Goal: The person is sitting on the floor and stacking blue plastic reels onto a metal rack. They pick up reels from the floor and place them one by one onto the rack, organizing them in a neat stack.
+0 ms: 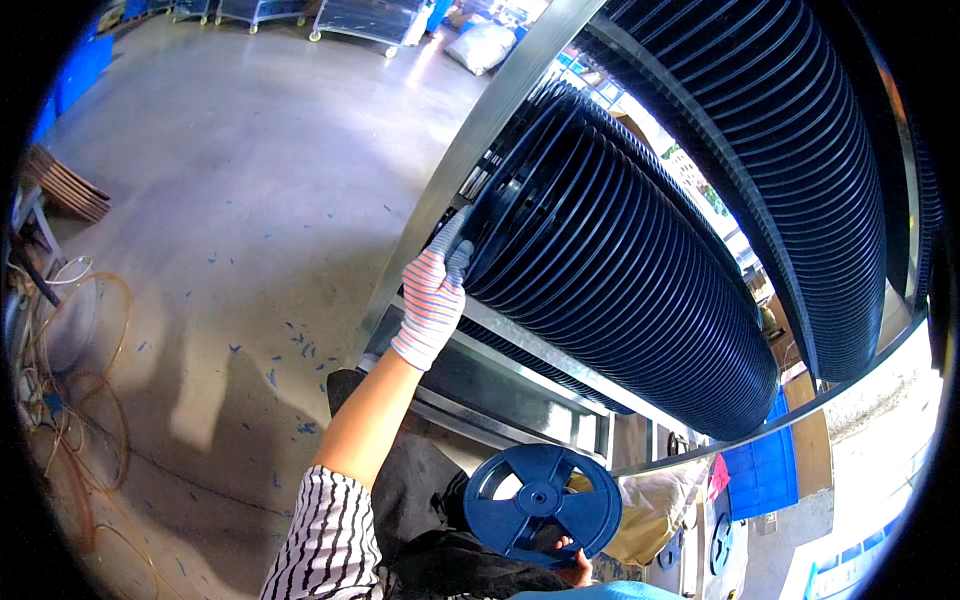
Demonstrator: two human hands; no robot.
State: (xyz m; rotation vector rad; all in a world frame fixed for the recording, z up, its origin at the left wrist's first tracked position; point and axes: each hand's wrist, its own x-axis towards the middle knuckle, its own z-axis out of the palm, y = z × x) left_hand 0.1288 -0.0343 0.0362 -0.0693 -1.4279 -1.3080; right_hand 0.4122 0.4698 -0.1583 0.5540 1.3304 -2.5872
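Blue plastic reels [620, 270] stand on edge, packed face to face in a long row on a metal rack [520, 350], the row running from the middle of the view down toward the lower right. A second row of reels [790, 150] sits on the shelf above, at the upper right.

The left hand [435, 295], in a striped knit glove, reaches up to the near end of the lower row. Its fingers [455, 240] curl over the rim of the front reel, touching it; the palm lies against the reel's edge. The hold looks like a light clasp on that rim, though how firmly it closes cannot be told. The bare forearm runs down to a black-and-white striped sleeve [325, 545] at the lower edge.

The right hand [570, 560] is low in the view and mostly hidden. It has no glove, and its fingertips show at the bottom edge of a single reel [542, 500], gripping it from below. This loose reel is held flat-face up toward the camera, well below the row and apart from it, in front of dark clothing.

Grey concrete floor [250, 200] spreads to the left, speckled with small blue chips [300, 345]. Coils of wire [80, 350] lie at the far left. A pale sack [480, 45] and wheeled carts [365, 20] stand in the distance at the top.
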